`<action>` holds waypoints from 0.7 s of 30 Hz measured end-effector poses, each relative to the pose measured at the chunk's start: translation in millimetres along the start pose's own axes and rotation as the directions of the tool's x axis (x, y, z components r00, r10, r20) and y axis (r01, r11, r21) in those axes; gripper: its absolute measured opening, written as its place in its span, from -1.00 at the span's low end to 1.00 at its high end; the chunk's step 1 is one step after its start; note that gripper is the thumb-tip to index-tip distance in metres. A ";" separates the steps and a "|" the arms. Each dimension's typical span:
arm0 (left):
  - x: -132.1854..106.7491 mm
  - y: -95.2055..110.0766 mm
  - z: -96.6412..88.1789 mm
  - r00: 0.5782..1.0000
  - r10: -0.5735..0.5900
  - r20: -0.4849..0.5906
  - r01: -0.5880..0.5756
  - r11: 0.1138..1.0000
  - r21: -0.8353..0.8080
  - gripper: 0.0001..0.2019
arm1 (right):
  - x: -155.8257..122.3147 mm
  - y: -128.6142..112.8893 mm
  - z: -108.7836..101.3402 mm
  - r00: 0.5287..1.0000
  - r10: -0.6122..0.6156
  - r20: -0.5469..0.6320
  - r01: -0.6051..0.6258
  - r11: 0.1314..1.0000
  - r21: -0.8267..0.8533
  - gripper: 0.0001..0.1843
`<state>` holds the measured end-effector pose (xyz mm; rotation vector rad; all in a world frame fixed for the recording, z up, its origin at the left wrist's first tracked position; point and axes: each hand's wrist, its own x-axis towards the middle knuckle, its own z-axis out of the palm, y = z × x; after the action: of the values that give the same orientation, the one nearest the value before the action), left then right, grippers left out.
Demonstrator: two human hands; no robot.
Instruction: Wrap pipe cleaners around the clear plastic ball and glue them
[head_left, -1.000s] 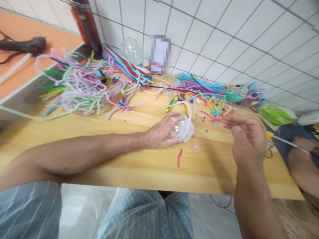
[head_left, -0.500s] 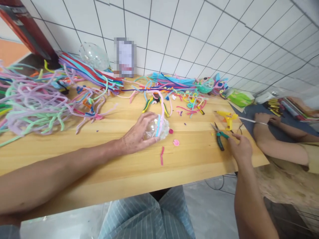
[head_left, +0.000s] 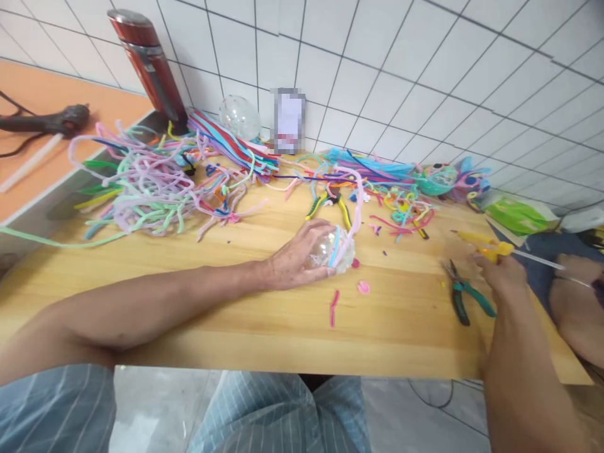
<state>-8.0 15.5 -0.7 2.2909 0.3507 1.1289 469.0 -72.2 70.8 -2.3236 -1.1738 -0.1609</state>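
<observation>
My left hand (head_left: pixel 302 257) is wrapped round a clear ball (head_left: pixel 346 255) resting on the wooden table. A blue pipe cleaner (head_left: pixel 335 245) and a long pink pipe cleaner (head_left: pixel 359 201) run over the ball, the pink one arching up and back. My right hand (head_left: pixel 506 277) is closed on the handle of a yellow glue gun (head_left: pixel 493 247), with a clear glue stick (head_left: pixel 538 259) out of its rear. Green-handled pliers (head_left: pixel 460 296) lie open just left of that hand. In front of the ball are a pink disc (head_left: pixel 363 287) and a short magenta pipe cleaner piece (head_left: pixel 334 308).
Tangled pipe cleaners (head_left: pixel 151 182) cover the table's left. Bundled pipe cleaners (head_left: pixel 231 141), another clear ball (head_left: pixel 240 117) and a phone (head_left: pixel 289 123) stand along the tiled wall. Yellow-black pliers (head_left: pixel 329 204) lie behind my left hand. A red thermos (head_left: pixel 148 69) stands back left. Another person's arm (head_left: pixel 576 308) is at right.
My right hand has moved from beside the green-handled pliers to the yellow glue gun and taken hold of it. The view has swung left; my left hand stays on the ball.
</observation>
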 end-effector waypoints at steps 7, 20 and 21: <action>0.3 -0.9 1.8 0.999 -0.014 -0.037 0.014 1.000 -0.019 -0.18 | -53.4 -80.5 -22.5 0.970 -0.085 0.229 0.038 0.979 0.202 -0.65; 3.3 -1.6 6.2 0.997 -0.029 -0.074 0.027 0.999 -0.033 -0.20 | -95.0 -144.8 -13.6 0.702 -0.396 0.592 0.182 0.903 0.388 -0.62; 3.4 -1.7 6.7 0.997 -0.033 -0.073 0.030 0.999 -0.035 -0.19 | -95.0 -147.7 -15.3 0.702 -0.405 0.586 0.187 0.899 0.397 -0.63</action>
<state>-0.6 16.0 -2.8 2.2114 0.3919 1.1966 297.6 -76.3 111.7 -1.9183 -1.7669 0.7533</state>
